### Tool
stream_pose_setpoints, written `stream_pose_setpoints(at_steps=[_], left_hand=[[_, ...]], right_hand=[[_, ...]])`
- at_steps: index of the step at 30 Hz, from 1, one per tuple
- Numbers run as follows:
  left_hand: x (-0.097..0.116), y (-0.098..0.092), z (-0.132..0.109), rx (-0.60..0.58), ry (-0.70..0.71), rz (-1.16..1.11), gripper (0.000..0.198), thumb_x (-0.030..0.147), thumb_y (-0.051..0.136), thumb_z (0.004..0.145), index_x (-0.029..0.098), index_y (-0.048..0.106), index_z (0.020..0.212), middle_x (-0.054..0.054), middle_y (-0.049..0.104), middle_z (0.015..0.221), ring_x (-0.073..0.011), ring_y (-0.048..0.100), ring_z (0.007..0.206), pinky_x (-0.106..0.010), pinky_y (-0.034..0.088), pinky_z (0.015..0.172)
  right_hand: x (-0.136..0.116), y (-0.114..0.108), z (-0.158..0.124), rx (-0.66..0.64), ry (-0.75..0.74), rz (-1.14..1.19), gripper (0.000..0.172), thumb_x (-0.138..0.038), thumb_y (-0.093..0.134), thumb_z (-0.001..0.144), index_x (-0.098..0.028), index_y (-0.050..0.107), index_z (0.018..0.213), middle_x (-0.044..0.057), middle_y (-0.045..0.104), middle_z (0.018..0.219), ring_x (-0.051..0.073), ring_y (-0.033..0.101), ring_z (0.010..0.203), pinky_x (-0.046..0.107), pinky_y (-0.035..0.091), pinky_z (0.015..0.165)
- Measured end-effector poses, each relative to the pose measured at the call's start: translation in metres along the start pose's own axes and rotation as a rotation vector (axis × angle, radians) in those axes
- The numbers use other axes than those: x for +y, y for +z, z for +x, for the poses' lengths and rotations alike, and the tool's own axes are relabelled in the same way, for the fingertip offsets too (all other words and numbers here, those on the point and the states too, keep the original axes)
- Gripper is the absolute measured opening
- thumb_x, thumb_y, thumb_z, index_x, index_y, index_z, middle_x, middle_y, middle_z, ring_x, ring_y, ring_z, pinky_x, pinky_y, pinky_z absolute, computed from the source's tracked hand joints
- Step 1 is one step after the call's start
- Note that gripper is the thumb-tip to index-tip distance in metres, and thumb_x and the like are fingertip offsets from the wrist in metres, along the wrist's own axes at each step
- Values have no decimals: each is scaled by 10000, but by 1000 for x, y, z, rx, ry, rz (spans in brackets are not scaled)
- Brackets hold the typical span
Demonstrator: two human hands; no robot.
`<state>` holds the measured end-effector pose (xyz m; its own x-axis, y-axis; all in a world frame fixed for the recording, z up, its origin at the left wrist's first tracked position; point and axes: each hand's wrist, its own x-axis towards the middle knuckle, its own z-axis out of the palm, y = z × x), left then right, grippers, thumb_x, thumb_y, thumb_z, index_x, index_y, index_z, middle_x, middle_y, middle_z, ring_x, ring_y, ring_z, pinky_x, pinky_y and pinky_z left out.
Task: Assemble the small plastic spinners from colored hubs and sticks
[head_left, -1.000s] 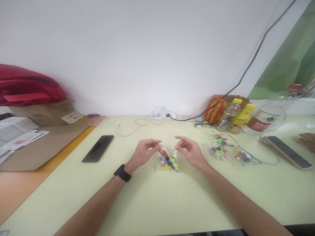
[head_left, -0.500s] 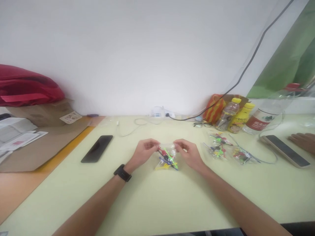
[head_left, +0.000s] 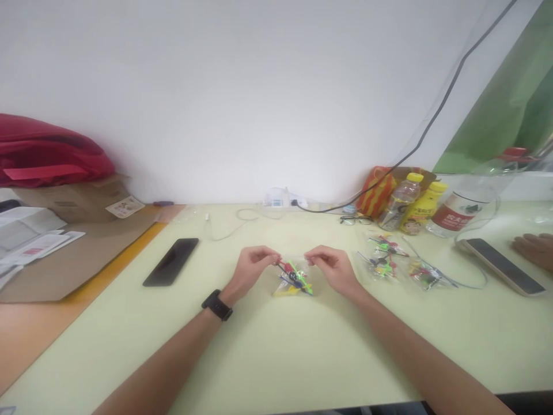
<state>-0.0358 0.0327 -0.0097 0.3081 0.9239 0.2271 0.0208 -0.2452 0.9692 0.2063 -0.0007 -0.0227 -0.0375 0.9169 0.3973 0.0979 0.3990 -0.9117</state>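
Observation:
A clear plastic bag [head_left: 295,279] with small red, green, blue, yellow and black plastic pieces inside is in front of me, low over the table. My left hand [head_left: 256,268] pinches its upper left corner between thumb and fingertips; a black watch is on that wrist. The upper right corner is pinched the same way by my right hand [head_left: 333,266]. Between the two hands the bag's top edge is stretched across. To the right of my right hand lie several similar bags [head_left: 382,266] of coloured pieces.
A black phone [head_left: 171,262] lies to the left, another phone [head_left: 503,266] to the right beside another person's hand [head_left: 534,249]. Drink bottles [head_left: 401,202], a large water bottle [head_left: 460,210] and glasses [head_left: 356,219] stand or lie at the back right. Cardboard [head_left: 82,253] covers the left side.
My right thumb and fingers have closed in more on the bag's corner, and my hands have barely shifted. The other person's hand at the far right has moved slightly to the right.

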Motion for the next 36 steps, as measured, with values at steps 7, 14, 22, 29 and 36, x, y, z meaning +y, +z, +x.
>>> stream_pose_setpoints(at_steps=[7,14,22,29,36], left_hand=[[0,6,-2,-55,-22,13,261,344,828,798,170,768,982,-63,753,888,-194,698,833,-309,561,800],[3,13,-4,-133,91,194,281,391,682,928,194,761,1112,-86,737,978,-209,670,898,-321,546,800],[7,22,-8,-206,59,177,279,414,660,944,170,793,920,-76,770,904,-209,692,838,-304,538,763],[7,17,-6,-96,4,124,256,424,749,870,179,823,891,-71,804,854,-227,723,777,-307,551,709],[11,10,-3,-57,-8,75,240,418,789,829,181,821,812,-80,806,852,-233,725,772,-324,568,723]], right_hand=[[-6,0,0,-84,-11,-78,137,-324,722,847,-192,685,851,21,671,779,175,643,729,306,527,706],[-13,6,1,-214,98,-106,277,-436,687,898,-175,728,817,51,726,800,184,640,725,307,500,692],[-23,10,-2,-146,26,-117,292,-485,736,861,-201,780,814,50,688,790,184,628,741,294,483,656],[-22,2,2,-155,95,-62,300,-479,757,838,-184,770,785,41,686,761,174,607,719,295,482,659],[-25,-9,7,-108,223,42,354,-499,848,722,-161,744,741,43,715,729,167,623,661,296,481,629]])
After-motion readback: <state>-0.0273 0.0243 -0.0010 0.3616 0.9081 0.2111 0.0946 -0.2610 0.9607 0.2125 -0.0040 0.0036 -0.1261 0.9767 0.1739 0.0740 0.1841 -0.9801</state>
